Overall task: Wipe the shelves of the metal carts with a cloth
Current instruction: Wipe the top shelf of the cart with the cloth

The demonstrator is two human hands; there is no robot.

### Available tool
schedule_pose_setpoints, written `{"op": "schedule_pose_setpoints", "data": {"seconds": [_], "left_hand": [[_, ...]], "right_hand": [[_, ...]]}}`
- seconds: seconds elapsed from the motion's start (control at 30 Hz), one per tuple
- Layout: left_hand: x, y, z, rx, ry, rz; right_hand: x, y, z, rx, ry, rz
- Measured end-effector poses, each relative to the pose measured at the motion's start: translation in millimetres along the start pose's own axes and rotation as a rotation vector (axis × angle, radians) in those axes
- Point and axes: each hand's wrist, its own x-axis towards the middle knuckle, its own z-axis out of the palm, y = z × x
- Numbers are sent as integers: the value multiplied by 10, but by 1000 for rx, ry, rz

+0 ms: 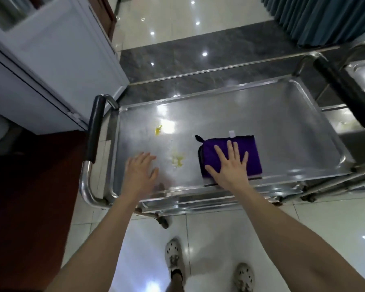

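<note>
Two yellow smears point(178, 161) were seen left of the purple cloth point(253, 154), pressed flat under the right hand point(230, 167); the left hand point(141, 171), open, was held nearer them.

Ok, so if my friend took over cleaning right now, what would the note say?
Right hand: flat, fingers spread, pressing the folded purple cloth on the top shelf, near its front edge.
Left hand: open, blurred, over the shelf's left part, holding nothing.
Done: cannot tell.
Left: yellow smear beyond the left hand and yellow spot between the hands, both unwiped.
</note>
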Motion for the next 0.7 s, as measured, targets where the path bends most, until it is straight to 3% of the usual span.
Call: {"op": "schedule_pose_setpoints", "data": {"seconds": [0.1,0.23,0.33,0.43,0.57,0.7], "left_hand": [[282,-647,-311,137,98,83],[622,-1515,-620,287,96,52],[795,-1849,-650,133,33,15],[834,-1912,-596,-71,84,6],[885,-1945,-580,-131,97,-22],[878,-1921,-559,-187,120,-7]], "right_hand": [[89,-111,138,27,-50,177],[166,-170,308,-20,-78,235],[174,-174,373,-44,-61,258],[143,-351,449,-59,-59,260],[18,-1168,724,-53,-30,168],[-158,-2294,1140,-42,-23,-121]]}}
